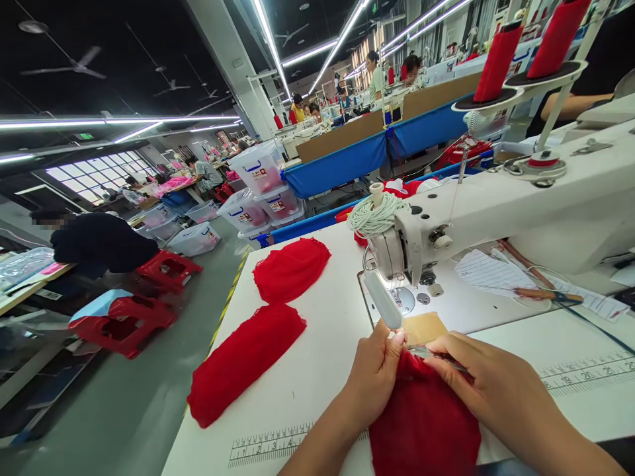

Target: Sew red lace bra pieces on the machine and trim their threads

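Observation:
Below the sewing machine's head (391, 254), my left hand (374, 370) pinches the top edge of a red fabric piece (424, 423). My right hand (489, 377) is closed around small metal thread snips (421, 351), whose blades lie at the same fabric edge, close to my left fingertips. The red piece hangs down between my hands over the table's front. A lit white lamp (383, 301) shines just above my left thumb. Behind my fingers lies a tan patch (424, 328) on the machine bed. My palms and part of the snips are hidden.
Two folded red fabric pieces (248, 363) (292, 270) lie on the white table to the left. Orange-handled scissors (548, 295) and paper tags (489, 271) rest right of the needle. Red thread cones (499, 63) stand above. Plastic bins (258, 165) and red stools (122, 324) are beyond.

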The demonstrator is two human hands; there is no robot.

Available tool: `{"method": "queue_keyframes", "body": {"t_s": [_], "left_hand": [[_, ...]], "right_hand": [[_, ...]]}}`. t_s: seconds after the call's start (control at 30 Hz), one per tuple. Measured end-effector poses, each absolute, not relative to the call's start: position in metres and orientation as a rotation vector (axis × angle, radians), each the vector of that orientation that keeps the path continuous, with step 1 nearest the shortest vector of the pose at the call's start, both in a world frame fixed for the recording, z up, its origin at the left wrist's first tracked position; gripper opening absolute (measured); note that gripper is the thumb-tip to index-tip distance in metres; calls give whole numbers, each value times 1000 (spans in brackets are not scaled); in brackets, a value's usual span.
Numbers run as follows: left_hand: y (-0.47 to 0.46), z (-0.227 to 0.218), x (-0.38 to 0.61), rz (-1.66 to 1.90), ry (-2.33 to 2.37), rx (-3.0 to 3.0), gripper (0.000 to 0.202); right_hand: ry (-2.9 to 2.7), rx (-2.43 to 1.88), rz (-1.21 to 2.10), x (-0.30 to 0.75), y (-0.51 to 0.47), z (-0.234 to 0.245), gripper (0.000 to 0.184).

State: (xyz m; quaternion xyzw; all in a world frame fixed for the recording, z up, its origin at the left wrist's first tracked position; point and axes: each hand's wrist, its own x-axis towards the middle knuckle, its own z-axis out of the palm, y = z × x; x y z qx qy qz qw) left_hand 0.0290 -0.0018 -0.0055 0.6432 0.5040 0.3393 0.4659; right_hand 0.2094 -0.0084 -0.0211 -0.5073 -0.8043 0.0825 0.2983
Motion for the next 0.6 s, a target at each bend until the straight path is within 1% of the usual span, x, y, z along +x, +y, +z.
{"method": "queue_keyframes", "body": {"t_s": [0.1,0.23,0.3,0.4,0.47,0.5,0.57,0.6], "left_hand": [[-2,-6,30,830,1245,1592,31],[-3,-5,29,836,1247,1586,31],[-3,-4,29,840,1247,1581,30],[-2,-3,29,817,1257,1574,30],[-2,-5,29,807,1247,1575,31],[-2,-6,29,812,1235,1582,31],[-3,-7,28,830,1200,1593,30],[-3,-8,28,831,1178,1592,30]], "right_hand": [[-2137,-1337,222,206,-9,-22,23],[-2137,-1331,286,205,-9,-21,28],[-2123,-1333,421,209,-8,-21,29],[-2001,-1343,687,214,-4,-21,26],[-1919,-1353,774,212,-2,-21,38],[-1910,-1355,797,210,-1,-21,38],[-1920,-1338,836,202,0,-21,28],[-1899,-1333,849,199,0,-20,30]]}}
